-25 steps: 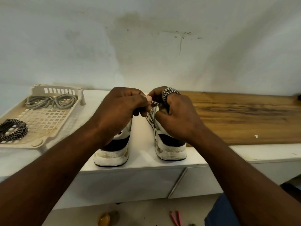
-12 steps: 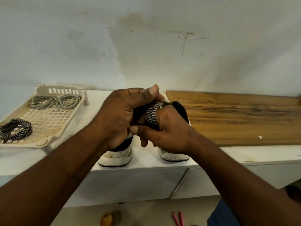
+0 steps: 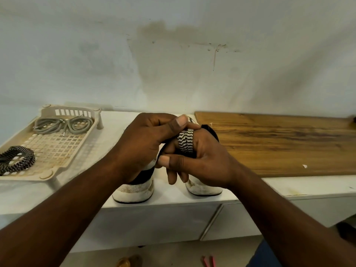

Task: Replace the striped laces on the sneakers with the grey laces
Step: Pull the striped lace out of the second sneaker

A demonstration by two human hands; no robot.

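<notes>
Two white-soled sneakers stand heel-first at the counter's front edge: the left sneaker [image 3: 134,191] and the right sneaker [image 3: 204,187], both mostly hidden by my hands. A black-and-white striped lace [image 3: 185,140] is wound around the fingers of my right hand [image 3: 200,160]. My left hand [image 3: 146,139] presses its thumb on that wound lace from above and pinches it. Grey laces [image 3: 63,124] lie coiled at the far end of a beige slotted tray [image 3: 57,151]. A second striped lace [image 3: 17,160] lies coiled at the tray's near left.
A wooden board [image 3: 279,143] lies on the white counter to the right of the sneakers. The wall stands close behind. Below the counter edge, small objects lie on the floor, among them something pink [image 3: 209,262].
My hands have come together and risen over the right sneaker. The striped lace, earlier stretched from the shoe, is now wound tightly on my right fingers, with the left thumb over it.
</notes>
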